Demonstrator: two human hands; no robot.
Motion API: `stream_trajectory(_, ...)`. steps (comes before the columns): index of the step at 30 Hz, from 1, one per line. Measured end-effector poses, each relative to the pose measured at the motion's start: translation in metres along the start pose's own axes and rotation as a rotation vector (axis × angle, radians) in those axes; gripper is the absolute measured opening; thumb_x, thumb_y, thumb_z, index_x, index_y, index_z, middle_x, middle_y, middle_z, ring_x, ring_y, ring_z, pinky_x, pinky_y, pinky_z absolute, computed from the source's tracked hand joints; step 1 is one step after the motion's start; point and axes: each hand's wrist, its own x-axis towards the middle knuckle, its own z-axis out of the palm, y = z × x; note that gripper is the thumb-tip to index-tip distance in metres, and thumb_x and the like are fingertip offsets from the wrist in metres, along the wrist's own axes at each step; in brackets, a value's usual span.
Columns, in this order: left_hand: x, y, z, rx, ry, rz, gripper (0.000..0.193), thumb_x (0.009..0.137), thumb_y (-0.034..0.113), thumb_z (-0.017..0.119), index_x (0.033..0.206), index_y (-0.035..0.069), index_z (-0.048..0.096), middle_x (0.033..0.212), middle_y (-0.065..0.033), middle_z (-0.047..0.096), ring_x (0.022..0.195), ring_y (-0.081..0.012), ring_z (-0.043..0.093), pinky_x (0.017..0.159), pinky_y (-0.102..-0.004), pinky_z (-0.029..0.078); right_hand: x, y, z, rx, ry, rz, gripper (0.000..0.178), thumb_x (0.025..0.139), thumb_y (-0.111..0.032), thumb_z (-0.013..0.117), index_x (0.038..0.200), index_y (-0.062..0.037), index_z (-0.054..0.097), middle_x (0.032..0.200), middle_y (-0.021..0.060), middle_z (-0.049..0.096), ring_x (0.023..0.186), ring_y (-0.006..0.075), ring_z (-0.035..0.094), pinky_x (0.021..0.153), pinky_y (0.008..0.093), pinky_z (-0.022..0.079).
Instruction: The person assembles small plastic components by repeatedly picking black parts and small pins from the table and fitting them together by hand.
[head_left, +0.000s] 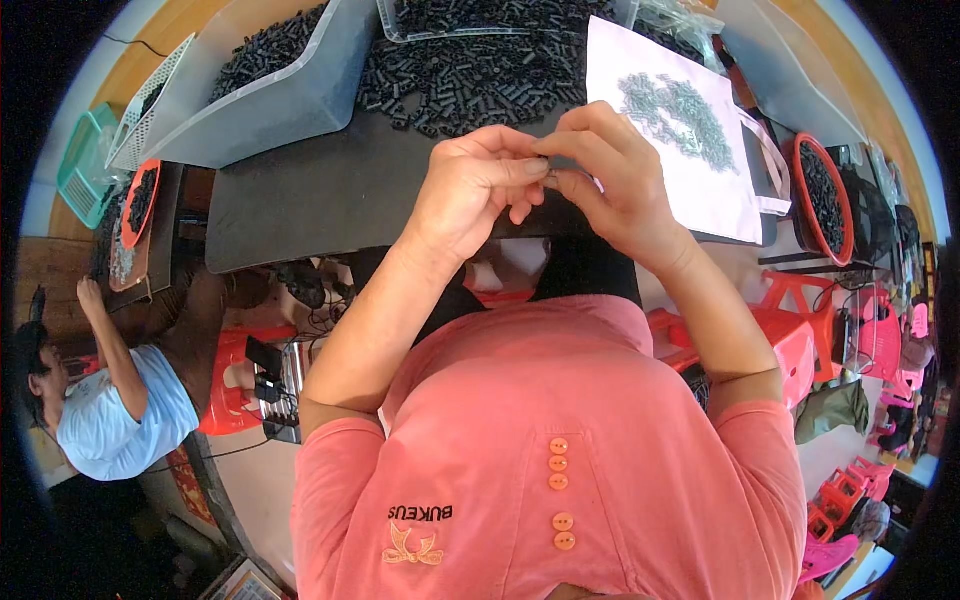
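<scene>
Many black pieces [470, 90] top the table [290, 215] — stools [797, 362] nearby.

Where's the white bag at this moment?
In the head view, the white bag lies at the right end of the black table, beneath small grey pieces and beside the right hand.

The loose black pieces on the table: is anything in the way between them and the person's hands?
Nothing visible. The left hand and right hand meet in front of the loose black pieces, no wall between; the big translucent bin stands off to the left.
</scene>
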Motion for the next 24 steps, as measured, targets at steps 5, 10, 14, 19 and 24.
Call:
stream_trajectory(5,0.0,0.008,0.004,0.003,-0.002,-0.011,0.015,0.087,0.002,0.064,0.098,-0.007,0.062,0.08,-0.0125,0.066,0.062,-0.0169,0.063,0.046,-0.025,0.046,0.0,0.004,0.003,0.035,0.044,-0.009,0.029,0.067,0.001,0.067,0.095,-0.0078,0.066,0.089,0.0086,0.058,0.079,0.0287,0.059,0.07,0.0374,0.047)
stream_trajectory(10,0.001,0.015,-0.006,0.011,-0.081,-0.041,0.014,0.087,0.002,0.063,0.097,-0.008,0.062,0.081,-0.0134,0.066,0.061,-0.0168,0.063,0.045,-0.0245,0.046,0.001,0.006,0.008,0.147,0.031,0.076,0.026,0.069,0.0,0.068,0.094,-0.0072,0.066,0.087,0.0093,0.058,0.079,0.0294,0.059,0.069,0.0371,0.048)
stream_trajectory(14,0.006,0.009,-0.017,0.01,-0.11,-0.021,0.014,0.086,0.001,0.063,0.097,-0.007,0.062,0.082,-0.0141,0.066,0.061,-0.0163,0.063,0.045,-0.0243,0.047,0.018,0.018,0.002,0.165,-0.145,0.031,0.02,0.072,-0.001,0.069,0.091,-0.0062,0.066,0.082,0.0092,0.059,0.079,0.0297,0.06,0.067,0.0373,0.048)
stream_trajectory(19,0.007,-0.002,-0.012,0.137,-0.025,0.066,0.013,0.087,0.003,0.065,0.097,-0.005,0.063,0.083,-0.0101,0.066,0.064,-0.0135,0.062,0.048,-0.0227,0.047,0.068,0.083,0.021,-0.379,-0.067,-0.143,0.009,0.077,-0.018,0.067,0.083,-0.0118,0.068,0.079,0.0066,0.059,0.08,0.0271,0.061,0.071,0.0398,0.047)
stream_trajectory(24,0.002,-0.006,-0.011,0.187,-0.006,0.134,0.01,0.083,0.0,0.067,0.092,-0.005,0.064,0.077,-0.0066,0.063,0.06,-0.0098,0.057,0.048,-0.0211,0.045,0.081,0.098,0.054,-0.568,-0.233,-0.114,0.015,0.075,-0.021,0.071,0.088,-0.0128,0.069,0.087,0.0041,0.057,0.091,0.0255,0.057,0.076,0.0399,0.042)
